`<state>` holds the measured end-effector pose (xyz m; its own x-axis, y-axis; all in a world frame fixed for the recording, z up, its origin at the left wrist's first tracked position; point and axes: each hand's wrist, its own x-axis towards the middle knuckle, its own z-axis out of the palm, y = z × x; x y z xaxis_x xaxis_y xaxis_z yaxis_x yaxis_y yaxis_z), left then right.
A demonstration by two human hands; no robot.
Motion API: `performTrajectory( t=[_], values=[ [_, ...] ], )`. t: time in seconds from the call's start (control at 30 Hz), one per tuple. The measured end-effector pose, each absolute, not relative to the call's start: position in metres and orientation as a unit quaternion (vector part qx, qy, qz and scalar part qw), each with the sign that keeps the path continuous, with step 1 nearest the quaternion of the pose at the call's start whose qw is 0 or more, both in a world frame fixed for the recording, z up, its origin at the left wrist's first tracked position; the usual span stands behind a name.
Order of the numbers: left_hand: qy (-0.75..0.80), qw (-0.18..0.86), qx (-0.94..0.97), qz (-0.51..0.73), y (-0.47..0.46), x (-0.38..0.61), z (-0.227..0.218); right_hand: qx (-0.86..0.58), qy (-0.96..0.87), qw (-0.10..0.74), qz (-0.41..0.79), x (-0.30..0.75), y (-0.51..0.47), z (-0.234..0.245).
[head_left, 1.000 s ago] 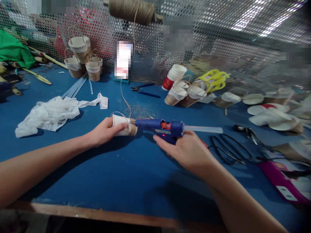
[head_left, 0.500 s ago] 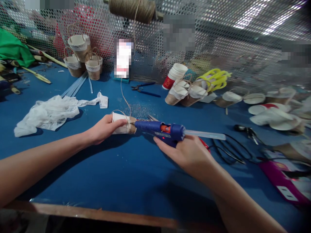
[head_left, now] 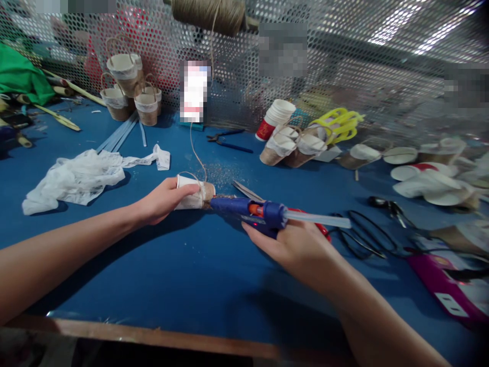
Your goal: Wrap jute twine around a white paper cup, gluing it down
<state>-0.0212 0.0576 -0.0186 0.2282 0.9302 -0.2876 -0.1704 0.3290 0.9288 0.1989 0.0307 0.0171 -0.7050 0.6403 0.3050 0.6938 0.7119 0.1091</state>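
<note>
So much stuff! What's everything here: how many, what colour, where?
paper cup: one, white and brown, centre
glue gun: one, blue, centre
scissors: one, red-handled, behind glue gun
pliers: one, blue-handled, beyond paper cup
twine spool: one, brown, top
handled cups: several, brown and white, back left
cup stack: one, white and red, back right
other cups: several, brown and white, right
lace: one heap, white, left
strips: several, translucent, back left
screen: one, mostly white, back
loops: several, yellow, back right
cloth: one, green, far left
sticks: several, yellow, far left
cable: count unclear, black, right
box: one, purple, far right
mesh: one, grey, back
table: one, blue, underneath
left hand: one, bare, holding paper cup
right hand: one, bare, holding glue gun
</note>
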Motion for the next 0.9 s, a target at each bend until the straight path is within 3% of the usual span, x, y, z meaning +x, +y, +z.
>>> performTrajectory(
  t=[0.37,0.53,0.8,0.9],
  values=[
    [0.453,0.669,0.417,0.416,0.0586,-0.0224,-0.0215,-0.263,-0.928,0.061,-0.257,0.1993,0.0292,0.0153],
    [0.456,0.671,0.414,0.413,0.059,-0.0218,-0.0213,-0.233,-0.919,0.095,-0.304,0.2004,0.0296,0.017],
    [0.46,0.665,0.42,0.412,0.0577,-0.0221,-0.0212,-0.241,-0.923,0.12,-0.276,0.1981,0.0321,0.0192],
    [0.456,0.655,0.44,0.411,0.0573,-0.0227,-0.0234,-0.323,-0.925,0.142,-0.143,0.1924,0.033,0.0246]
  ],
)
